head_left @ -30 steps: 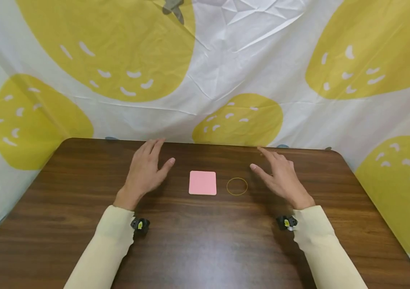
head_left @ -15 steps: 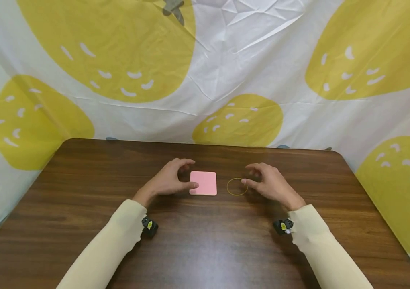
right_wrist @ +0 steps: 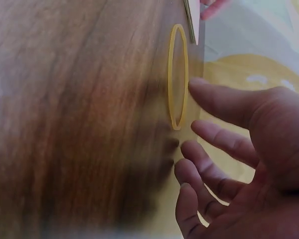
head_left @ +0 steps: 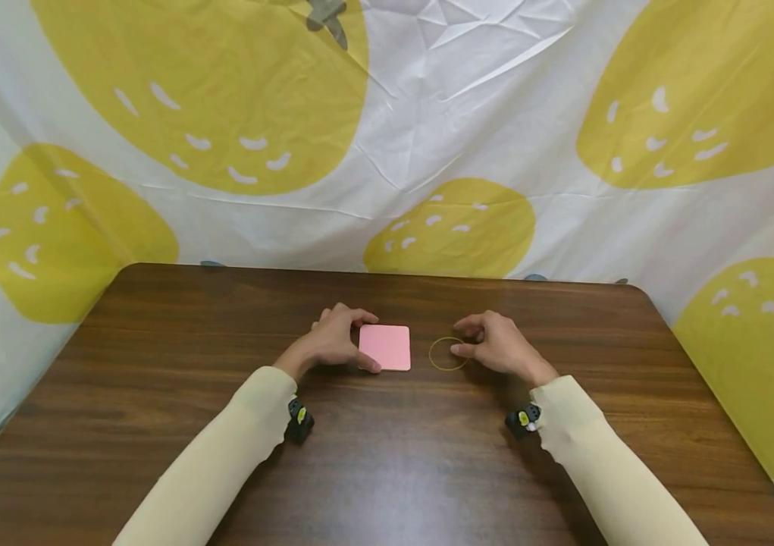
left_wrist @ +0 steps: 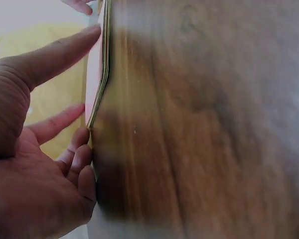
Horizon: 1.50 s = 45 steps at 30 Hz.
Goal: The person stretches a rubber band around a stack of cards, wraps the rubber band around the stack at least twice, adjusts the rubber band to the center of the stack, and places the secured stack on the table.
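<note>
A pink square stack of thin cards (head_left: 390,347), its layers visible at the edge in the left wrist view, lies flat on the dark wooden table (head_left: 387,440). My left hand (head_left: 332,340) holds it from the left, thumb at the near edge and index finger by the far edge. To its right lies a thin yellow rubber band (right_wrist: 171,74). My right hand (head_left: 499,345) hovers at the band's right side, thumb tip over the loop in the head view. Its fingers are loosely bent, with nothing between them in the right wrist view.
A white cloth with yellow fruit prints (head_left: 448,227) hangs behind the table's far edge and along both sides. Each wrist carries a small black camera, one on the left (head_left: 299,422) and one on the right (head_left: 521,422).
Both hands have come inward from either side. The left has reached the pink stack, while the right has lowered to the rubber band. Stack and band lie where they were.
</note>
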{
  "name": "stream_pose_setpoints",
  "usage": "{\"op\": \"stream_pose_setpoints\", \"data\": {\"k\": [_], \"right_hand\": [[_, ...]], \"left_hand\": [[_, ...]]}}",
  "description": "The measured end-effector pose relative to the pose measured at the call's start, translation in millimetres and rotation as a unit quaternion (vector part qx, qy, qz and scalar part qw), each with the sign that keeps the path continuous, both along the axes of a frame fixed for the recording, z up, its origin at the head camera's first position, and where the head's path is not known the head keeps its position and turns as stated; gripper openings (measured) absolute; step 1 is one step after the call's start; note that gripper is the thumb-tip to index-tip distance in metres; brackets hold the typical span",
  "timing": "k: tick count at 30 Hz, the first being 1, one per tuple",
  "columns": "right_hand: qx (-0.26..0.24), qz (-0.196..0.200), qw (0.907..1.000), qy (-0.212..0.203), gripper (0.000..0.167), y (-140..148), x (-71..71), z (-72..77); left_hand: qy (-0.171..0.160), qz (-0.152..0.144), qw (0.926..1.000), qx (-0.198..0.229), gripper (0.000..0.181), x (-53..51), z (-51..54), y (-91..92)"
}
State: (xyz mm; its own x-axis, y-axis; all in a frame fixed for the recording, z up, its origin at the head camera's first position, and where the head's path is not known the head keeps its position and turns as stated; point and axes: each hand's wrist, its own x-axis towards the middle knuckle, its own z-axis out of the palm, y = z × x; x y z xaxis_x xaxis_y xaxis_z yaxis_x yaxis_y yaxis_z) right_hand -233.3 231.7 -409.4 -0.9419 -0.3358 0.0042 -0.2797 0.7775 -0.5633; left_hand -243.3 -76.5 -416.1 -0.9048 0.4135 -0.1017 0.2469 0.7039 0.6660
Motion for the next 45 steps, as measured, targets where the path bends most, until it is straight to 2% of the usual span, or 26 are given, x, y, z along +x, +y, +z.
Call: {"op": "stream_pose_setpoints", "data": {"k": [7, 11, 15, 18, 21, 23, 27, 30, 36, 41, 45], "right_hand": [[0.001, -0.028, 0.9995, 0.011, 0.018, -3.7, -2.8, -1.0], [0.005, -0.04, 0.9988, 0.027, 0.004, -7.7, -2.6, -2.9], [0.024, -0.037, 0.9986, 0.03, 0.009, -11.5, -3.5, -5.7], [0.042, -0.024, 0.9984, 0.029, 0.01, -14.1, -3.5, -6.7], [0.053, -0.015, 0.998, 0.03, 0.008, -15.0, -2.9, -5.8], [0.047, -0.021, 0.9984, 0.025, 0.006, -14.5, -1.8, -4.2], [0.014, -0.037, 0.9991, 0.012, 0.004, -12.7, 1.0, 0.1], [-0.007, -0.041, 0.9991, -0.001, 0.005, -11.2, 3.5, 2.0], [-0.035, -0.025, 0.9987, -0.027, 0.014, -9.9, 7.7, 1.7], [-0.041, -0.02, 0.9983, -0.037, 0.01, -9.2, 10.1, 4.4], [-0.044, -0.015, 0.9984, -0.031, 0.013, -9.6, 12.4, 9.1]], "left_hand": [[-0.031, 0.034, 0.9979, -0.046, 0.075, -1.9, 6.5, 12.1], [-0.042, 0.035, 0.9949, -0.085, 0.072, -2.6, 12.1, 19.2], [-0.042, 0.023, 0.9916, -0.121, 0.072, -2.5, 16.8, 24.4], [-0.043, 0.02, 0.9908, -0.127, 0.076, -2.2, 18.3, 26.5], [-0.041, 0.019, 0.9928, -0.111, 0.08, -1.7, 18.2, 27.8], [-0.038, 0.018, 0.9956, -0.084, 0.083, -1.0, 17.2, 28.5], [-0.025, 0.023, 0.9992, -0.018, 0.086, 1.4, 13.9, 29.7], [-0.003, 0.034, 0.9993, 0.014, 0.084, 3.8, 11.5, 30.9], [0.057, 0.053, 0.9953, 0.057, 0.071, 7.6, 8.5, 32.1], [0.114, 0.054, 0.9889, 0.079, 0.052, 11.6, 11.0, 31.3], [0.127, 0.057, 0.9858, 0.093, 0.041, 16.3, 14.0, 29.8]]}}
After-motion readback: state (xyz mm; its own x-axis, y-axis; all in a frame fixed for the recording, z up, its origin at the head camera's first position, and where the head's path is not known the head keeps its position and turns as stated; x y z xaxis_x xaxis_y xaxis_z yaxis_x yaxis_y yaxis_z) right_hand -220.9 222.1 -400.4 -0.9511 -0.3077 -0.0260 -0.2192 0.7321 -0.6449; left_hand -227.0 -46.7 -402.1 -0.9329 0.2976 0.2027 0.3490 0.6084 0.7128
